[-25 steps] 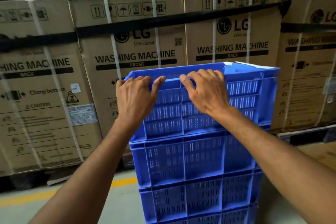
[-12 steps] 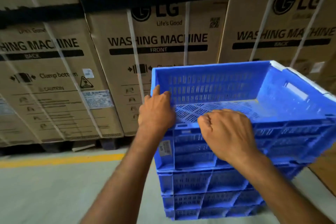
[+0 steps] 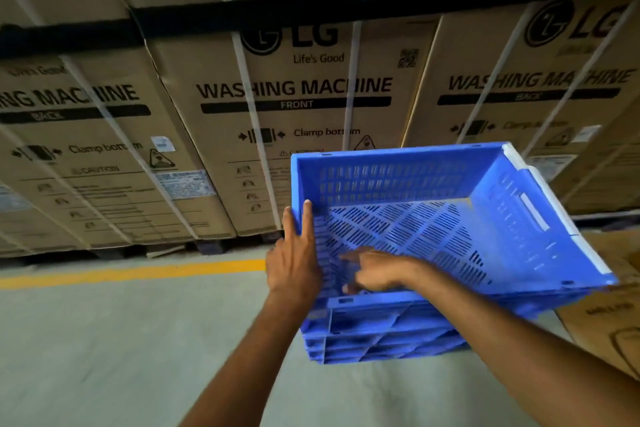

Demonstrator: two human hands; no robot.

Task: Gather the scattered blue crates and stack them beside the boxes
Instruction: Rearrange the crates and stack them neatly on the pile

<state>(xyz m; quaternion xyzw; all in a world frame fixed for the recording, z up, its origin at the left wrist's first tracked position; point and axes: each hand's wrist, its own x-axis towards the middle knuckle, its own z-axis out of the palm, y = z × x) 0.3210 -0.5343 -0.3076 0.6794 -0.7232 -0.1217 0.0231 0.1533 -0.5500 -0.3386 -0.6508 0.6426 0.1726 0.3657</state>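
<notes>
A stack of blue slotted crates [image 3: 381, 340] stands on the grey floor in front of the washing machine boxes [image 3: 298, 90]. The top crate [image 3: 485, 218] is open upward and holds nothing, and its mesh bottom shows. My left hand [image 3: 294, 253] lies flat against the outside of this crate's left wall, fingers straight and pointing up. My right hand [image 3: 374, 272] reaches over the near rim into the near left corner, with its fingers stretched toward the left wall. It is blurred and I see nothing in it.
Strapped cardboard cartons form a wall across the back on low pallets. Another brown carton [image 3: 609, 322] stands close on the right of the stack. A yellow line [image 3: 138, 272] runs along the floor in front of the cartons. Bare grey floor [image 3: 104, 357] lies to the left.
Both hands have left the top crate's near rim. The left hand moved to the left wall and opened flat; the right hand went inside the crate. The view now looks down into it.
</notes>
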